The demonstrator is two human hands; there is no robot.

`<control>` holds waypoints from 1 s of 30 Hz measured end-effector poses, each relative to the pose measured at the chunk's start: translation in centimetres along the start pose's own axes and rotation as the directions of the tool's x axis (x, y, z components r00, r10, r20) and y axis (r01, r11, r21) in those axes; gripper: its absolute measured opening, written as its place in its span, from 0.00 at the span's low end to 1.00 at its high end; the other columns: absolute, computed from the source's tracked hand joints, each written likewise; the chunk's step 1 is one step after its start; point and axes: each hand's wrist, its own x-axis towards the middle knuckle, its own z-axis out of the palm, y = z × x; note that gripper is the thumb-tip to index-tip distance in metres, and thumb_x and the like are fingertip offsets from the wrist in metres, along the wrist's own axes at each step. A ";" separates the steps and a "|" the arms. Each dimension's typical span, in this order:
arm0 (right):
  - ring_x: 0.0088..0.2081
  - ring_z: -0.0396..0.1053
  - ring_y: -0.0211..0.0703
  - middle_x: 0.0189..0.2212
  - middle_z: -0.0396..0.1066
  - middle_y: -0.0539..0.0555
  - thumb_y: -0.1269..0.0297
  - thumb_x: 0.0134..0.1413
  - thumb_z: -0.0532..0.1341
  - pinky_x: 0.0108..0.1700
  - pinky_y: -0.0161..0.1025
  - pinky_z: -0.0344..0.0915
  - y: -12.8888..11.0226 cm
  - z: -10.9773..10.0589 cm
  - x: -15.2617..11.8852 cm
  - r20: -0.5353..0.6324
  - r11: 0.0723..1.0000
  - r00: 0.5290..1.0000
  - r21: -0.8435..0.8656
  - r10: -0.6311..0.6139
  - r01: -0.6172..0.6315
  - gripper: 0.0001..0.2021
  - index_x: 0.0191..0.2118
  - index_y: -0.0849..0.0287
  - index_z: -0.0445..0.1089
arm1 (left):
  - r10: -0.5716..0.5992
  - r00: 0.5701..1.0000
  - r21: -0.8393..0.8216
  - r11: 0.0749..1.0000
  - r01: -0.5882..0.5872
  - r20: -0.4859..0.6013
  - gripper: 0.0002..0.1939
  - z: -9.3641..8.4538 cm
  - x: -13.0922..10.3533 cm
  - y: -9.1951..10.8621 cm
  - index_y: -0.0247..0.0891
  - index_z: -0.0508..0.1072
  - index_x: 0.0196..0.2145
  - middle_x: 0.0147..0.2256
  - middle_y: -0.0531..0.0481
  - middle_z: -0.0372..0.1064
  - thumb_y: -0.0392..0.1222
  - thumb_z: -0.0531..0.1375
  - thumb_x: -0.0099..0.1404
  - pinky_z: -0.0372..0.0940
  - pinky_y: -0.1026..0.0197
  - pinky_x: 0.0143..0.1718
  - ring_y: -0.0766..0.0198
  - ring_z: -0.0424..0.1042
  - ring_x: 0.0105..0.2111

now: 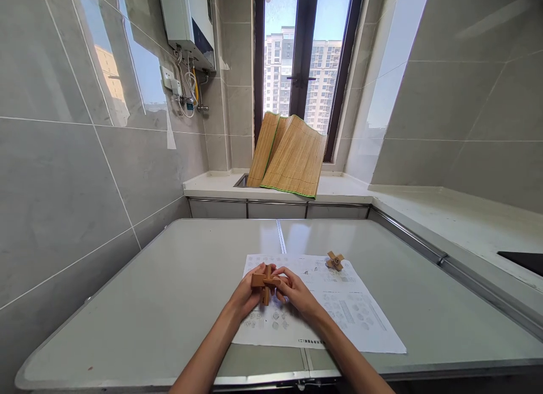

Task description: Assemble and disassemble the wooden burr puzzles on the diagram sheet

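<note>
Over a white printed sheet, both hands hold one brown cross-shaped piece with several flat blades. My left hand has its fingers closed round the left side of the piece. From the right, my right hand pinches the piece's right blade between thumb and fingers. A second brown cross-shaped piece lies on the sheet's far right corner, touched by neither hand. Small drawings cover the sheet, though their details are too small to read.
The sheet lies on a pale folding table with a centre seam. Behind it, a bamboo mat leans at the window on a white ledge. A white counter runs along the right, and a tiled wall stands at the left.
</note>
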 end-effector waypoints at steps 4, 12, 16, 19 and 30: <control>0.18 0.53 0.30 0.23 0.70 0.44 0.41 0.59 0.64 0.25 0.32 0.49 -0.3 0.0 -0.1 0.101 0.999 0.994 0.026 0.028 -0.031 0.22 0.41 0.54 0.62 | -0.014 0.999 0.013 1.000 0.015 -0.041 0.16 -0.6 0.3 0.0 0.33 0.75 0.41 0.37 0.44 0.74 0.51 0.65 0.67 0.71 0.58 0.28 0.60 0.75 0.29; 0.17 0.59 0.30 0.24 0.71 0.48 0.48 0.57 0.68 0.23 0.31 0.53 -0.5 -0.2 -0.6 0.159 0.934 0.968 0.274 0.192 -0.230 0.19 0.37 0.60 0.67 | 0.007 0.994 0.117 0.993 0.006 -0.111 0.22 -0.2 0.3 -0.1 0.33 0.78 0.38 0.38 0.42 0.77 0.59 0.67 0.63 0.69 0.58 0.40 0.57 0.76 0.37; 0.20 0.58 0.30 0.24 0.68 0.48 0.55 0.52 0.72 0.22 0.30 0.54 -0.3 -1.0 -0.2 0.031 0.840 0.968 0.491 0.249 -0.232 0.16 0.33 0.61 0.69 | 0.159 0.972 0.198 0.972 -0.124 -0.172 0.27 -0.5 0.8 -0.4 0.35 0.79 0.44 0.46 0.39 0.77 0.64 0.63 0.64 0.67 0.57 0.45 0.52 0.74 0.48; 0.19 0.54 0.28 0.26 0.66 0.45 0.56 0.54 0.70 0.21 0.30 0.56 0.3 -2.3 0.3 -0.104 0.820 0.971 0.560 0.214 -0.121 0.13 0.34 0.58 0.68 | 0.226 0.941 0.189 0.965 -0.181 -0.252 0.26 -1.1 1.2 -0.6 0.37 0.79 0.43 0.51 0.38 0.75 0.63 0.65 0.63 0.65 0.54 0.53 0.50 0.72 0.53; 0.17 0.50 0.27 0.24 0.58 0.42 0.63 0.57 0.65 0.17 0.27 0.54 2.6 -8.0 0.6 -0.586 0.785 0.800 0.553 0.129 0.279 0.08 0.36 0.54 0.64 | 0.196 0.916 0.243 0.963 -0.113 -0.351 0.24 -1.8 1.2 -0.6 0.35 0.77 0.40 0.43 0.41 0.74 0.61 0.67 0.60 0.66 0.58 0.45 0.57 0.73 0.42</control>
